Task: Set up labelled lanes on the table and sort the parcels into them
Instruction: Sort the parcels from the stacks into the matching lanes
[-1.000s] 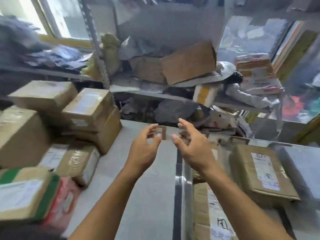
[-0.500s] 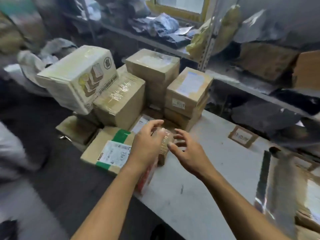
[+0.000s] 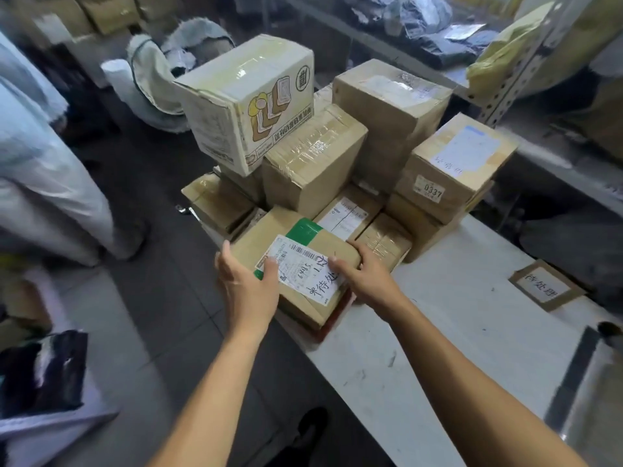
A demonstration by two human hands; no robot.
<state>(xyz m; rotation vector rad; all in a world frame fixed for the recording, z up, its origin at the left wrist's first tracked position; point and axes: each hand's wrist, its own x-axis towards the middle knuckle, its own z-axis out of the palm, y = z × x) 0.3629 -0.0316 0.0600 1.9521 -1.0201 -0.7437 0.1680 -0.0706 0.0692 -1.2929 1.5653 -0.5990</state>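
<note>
Two hands are applied to the green-taped parcel (image 3: 296,264) at the table's (image 3: 455,332) near corner: left hand (image 3: 247,284) gripping its left edge, right hand (image 3: 365,276) its right, presumably for a level lift toward a lane label (image 3: 546,285).

Hands: two, a left hand (image 3: 247,288) and a right hand (image 3: 365,281)
Cardboard parcels (image 3: 313,166) stacked on the table (image 3: 438,332): about ten
Lane labels (image 3: 544,284): one

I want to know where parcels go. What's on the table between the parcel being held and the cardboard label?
Nothing: in the head view, bare white table runs from the held parcel to the cardboard label.
</note>
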